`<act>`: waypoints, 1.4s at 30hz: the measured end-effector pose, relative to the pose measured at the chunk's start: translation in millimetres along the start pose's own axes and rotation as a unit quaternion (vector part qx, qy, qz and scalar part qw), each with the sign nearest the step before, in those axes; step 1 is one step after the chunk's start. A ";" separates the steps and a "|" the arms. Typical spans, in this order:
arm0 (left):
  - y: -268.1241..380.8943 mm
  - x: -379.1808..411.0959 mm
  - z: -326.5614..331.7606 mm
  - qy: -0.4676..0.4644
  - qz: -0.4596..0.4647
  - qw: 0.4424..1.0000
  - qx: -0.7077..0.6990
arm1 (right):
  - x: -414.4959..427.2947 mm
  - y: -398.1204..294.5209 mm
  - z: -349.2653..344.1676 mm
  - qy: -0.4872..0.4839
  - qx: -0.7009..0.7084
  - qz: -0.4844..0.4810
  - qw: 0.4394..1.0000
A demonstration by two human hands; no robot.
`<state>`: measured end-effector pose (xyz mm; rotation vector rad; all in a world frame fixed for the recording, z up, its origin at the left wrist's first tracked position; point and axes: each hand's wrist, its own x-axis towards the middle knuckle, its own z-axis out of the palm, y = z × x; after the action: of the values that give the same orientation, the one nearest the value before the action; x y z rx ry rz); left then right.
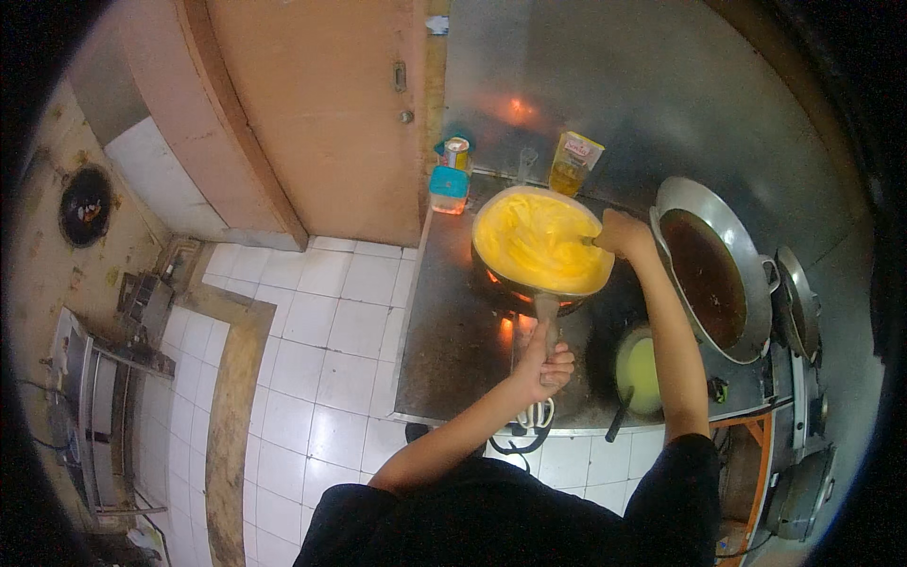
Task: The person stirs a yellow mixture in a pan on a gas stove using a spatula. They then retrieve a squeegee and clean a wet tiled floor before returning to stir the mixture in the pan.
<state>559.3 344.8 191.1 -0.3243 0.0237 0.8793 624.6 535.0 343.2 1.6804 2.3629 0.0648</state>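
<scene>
A pan of thick yellow mixture (531, 234) sits over a lit burner, with orange flame (521, 298) showing under its near rim. My left hand (545, 368) is closed around the pan's handle (546, 312), which points toward me. At the pan's right rim, my right hand (623, 234) grips a utensil whose end (588, 241) dips into the mixture; its kind is hidden by the hand and the mixture. Swirl marks run across the yellow surface. Below my right forearm stands a second pan (641, 368) with a pale yellow-green content and a dark handle (620, 418).
A large wok of dark brown liquid (705, 276) stands to the right, with another metal pan (801, 305) beyond it. Along the back wall are a teal-lidded container (449, 184), a can (457, 152), a small glass (526, 166) and a cooking oil pouch (575, 163). A door (319, 120) is at left.
</scene>
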 end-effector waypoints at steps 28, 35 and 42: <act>-1.4 8.9 0.5 0.044 0.009 0.999 0.012 | -17.9 53.1 -44.6 -0.403 0.321 -0.033 0.856; -2.1 11.3 -1.7 0.059 0.019 0.998 0.033 | -27.0 22.3 -9.1 -0.376 0.476 -0.034 0.794; -2.9 13.8 -6.8 0.061 0.023 0.997 0.049 | -27.5 -19.6 40.9 -0.287 0.614 0.007 0.735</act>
<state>571.2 351.5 183.4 -0.2856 0.1876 0.9002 624.0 498.4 304.8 1.6343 1.8277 -2.0671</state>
